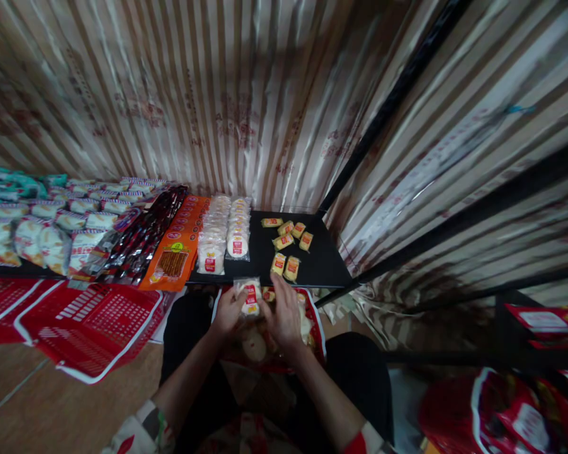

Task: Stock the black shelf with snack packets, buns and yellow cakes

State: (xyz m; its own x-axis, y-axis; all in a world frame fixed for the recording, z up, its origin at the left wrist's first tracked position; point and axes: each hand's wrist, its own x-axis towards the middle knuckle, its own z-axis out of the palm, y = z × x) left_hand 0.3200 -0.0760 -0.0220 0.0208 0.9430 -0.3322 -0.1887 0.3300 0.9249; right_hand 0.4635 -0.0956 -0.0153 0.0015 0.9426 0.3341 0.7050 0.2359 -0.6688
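Note:
My left hand [228, 313] is closed on a small white snack packet [250, 299] with a red label, above a red basket [320, 334]. My right hand [284, 315] is open, its thumb beside the packet's right edge and its fingers stretched forward. Those fingertips come close to a yellow snack packet [278, 263] at the shelf's front edge; whether they touch it I cannot tell. Below my hands, the basket between my knees holds loose white and yellow packets, partly hidden. Two rows of white round packets [238, 243] stand on the black shelf [260, 268], with several yellow packets [284, 241] scattered to their right.
Left along the shelf lie an orange snack bag [173, 249], dark shiny packs [142, 236] and many white bread packets [57, 243]. Another red basket [94, 315] sits on the floor at left. Black rack bars [388, 113] slant at right, before a striped curtain [218, 94].

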